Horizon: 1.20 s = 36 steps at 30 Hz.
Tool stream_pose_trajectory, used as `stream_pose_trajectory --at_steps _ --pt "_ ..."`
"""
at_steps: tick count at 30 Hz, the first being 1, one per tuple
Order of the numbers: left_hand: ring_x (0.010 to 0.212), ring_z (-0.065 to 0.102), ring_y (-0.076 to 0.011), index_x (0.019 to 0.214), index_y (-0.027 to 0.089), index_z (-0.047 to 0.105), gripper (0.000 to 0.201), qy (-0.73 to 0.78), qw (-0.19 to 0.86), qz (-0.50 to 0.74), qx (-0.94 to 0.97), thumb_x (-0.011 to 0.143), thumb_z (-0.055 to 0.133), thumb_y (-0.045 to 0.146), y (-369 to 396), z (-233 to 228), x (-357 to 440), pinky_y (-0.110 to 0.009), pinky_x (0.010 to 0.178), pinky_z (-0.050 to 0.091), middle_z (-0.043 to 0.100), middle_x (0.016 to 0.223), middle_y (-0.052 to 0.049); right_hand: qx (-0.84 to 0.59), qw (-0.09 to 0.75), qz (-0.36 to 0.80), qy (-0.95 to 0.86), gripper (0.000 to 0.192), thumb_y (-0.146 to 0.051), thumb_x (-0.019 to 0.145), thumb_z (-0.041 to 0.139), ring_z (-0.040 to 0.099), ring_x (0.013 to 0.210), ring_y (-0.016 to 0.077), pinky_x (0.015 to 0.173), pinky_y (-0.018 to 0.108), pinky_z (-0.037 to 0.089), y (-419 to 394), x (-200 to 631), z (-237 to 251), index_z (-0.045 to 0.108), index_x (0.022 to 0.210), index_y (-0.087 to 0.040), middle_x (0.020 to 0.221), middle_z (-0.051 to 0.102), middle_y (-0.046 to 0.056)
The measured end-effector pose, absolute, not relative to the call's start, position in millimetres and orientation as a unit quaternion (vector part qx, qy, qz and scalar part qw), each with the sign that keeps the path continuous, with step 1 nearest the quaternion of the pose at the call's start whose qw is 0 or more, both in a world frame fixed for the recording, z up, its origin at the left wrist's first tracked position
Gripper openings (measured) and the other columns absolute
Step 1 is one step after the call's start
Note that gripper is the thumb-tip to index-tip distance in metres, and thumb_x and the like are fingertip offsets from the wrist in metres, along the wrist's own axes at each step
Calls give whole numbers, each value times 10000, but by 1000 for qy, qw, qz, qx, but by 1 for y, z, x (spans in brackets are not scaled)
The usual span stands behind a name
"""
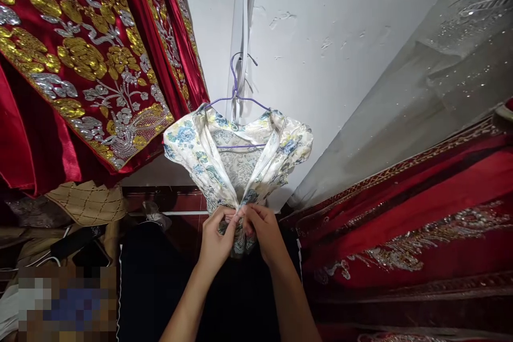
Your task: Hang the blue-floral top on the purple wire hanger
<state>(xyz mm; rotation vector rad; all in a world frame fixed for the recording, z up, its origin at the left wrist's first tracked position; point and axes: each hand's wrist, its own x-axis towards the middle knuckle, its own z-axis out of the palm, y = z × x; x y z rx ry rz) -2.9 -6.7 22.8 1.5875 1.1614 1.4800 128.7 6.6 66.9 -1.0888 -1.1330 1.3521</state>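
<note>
A white dress (204, 157) with blue and yellow flowers hangs on a purple wire hanger (235, 77) against the wall. Its front falls open in a V, with the patterned inside of the back showing. My left hand (218, 232) and my right hand (259, 224) meet at the bottom of the V. Each pinches the cloth of the front edges between thumb and fingers, the fingertips almost touching. Whether a button or other fastener sits between them is too small to tell. The lower part of the dress is mostly behind my hands.
Red garments with gold and silver sequins (82, 59) hang at the left. A sheer sparkly white fabric (401, 101) and red embroidered garments (420, 214) fill the right. A tan quilted item (90, 203) and a black object (76, 240) lie at lower left.
</note>
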Motion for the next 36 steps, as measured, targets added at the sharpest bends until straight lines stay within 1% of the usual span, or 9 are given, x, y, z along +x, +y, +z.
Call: stream_pose_trajectory --at_steps 8,12,16,19,23,28,32,34,36 --pt "711 541 -153 815 184 582 178 432 379 514 637 934 575 316 8 15 -6 -256 668 439 559 765 -16 -371 601 506 -495 294 -419 787 730 332 409 58 403 218 239 94 119 180 690 737 -132 462 461 -56" --pt "702 540 -146 797 185 565 171 440 398 457 663 920 566 303 16 8 -18 -257 676 442 563 752 -5 -337 635 491 -492 257 -379 804 716 356 413 54 398 200 261 106 110 207 683 752 -130 474 470 -57" --pt "733 574 -152 809 180 604 103 445 393 407 694 892 583 237 34 26 -37 -264 704 451 596 747 -3 -327 633 479 -513 224 -347 847 655 373 416 56 404 192 261 100 107 204 677 775 -136 478 498 -50" --pt "842 626 -167 1079 198 653 179 410 334 472 705 918 584 238 53 77 -45 -294 797 489 666 898 -30 -328 625 460 -539 208 -330 876 607 379 412 65 415 198 262 90 105 202 661 776 -155 464 499 -53" --pt "927 640 -166 1368 236 544 394 350 174 609 690 974 544 257 74 161 -40 -313 846 509 677 1036 -54 -330 613 419 -583 202 -327 892 595 389 424 77 442 214 283 75 101 207 647 769 -175 472 502 -52" --pt "825 640 -155 957 185 690 121 337 61 606 718 947 605 271 85 211 -29 -283 756 509 690 888 -37 -349 623 351 -606 242 -395 889 600 383 469 96 475 240 274 93 104 191 635 778 -182 516 482 -47" --pt "832 607 -123 933 168 669 78 337 1 705 624 935 622 230 93 219 -52 -256 782 480 663 893 -29 -436 582 347 -592 260 -397 836 612 281 468 94 472 259 192 116 110 142 584 683 -189 510 400 -56" --pt "826 578 -102 939 156 652 73 336 44 786 516 928 624 223 102 214 -81 -240 801 468 629 897 -21 -452 567 372 -579 274 -408 831 604 249 474 94 476 265 170 114 111 119 564 665 -194 511 346 -65" --pt "762 543 -84 916 166 604 97 327 169 842 395 944 577 256 110 199 -112 -233 788 478 577 844 3 -445 565 399 -569 282 -416 836 596 253 483 98 479 268 172 101 110 103 555 662 -197 523 327 -66"
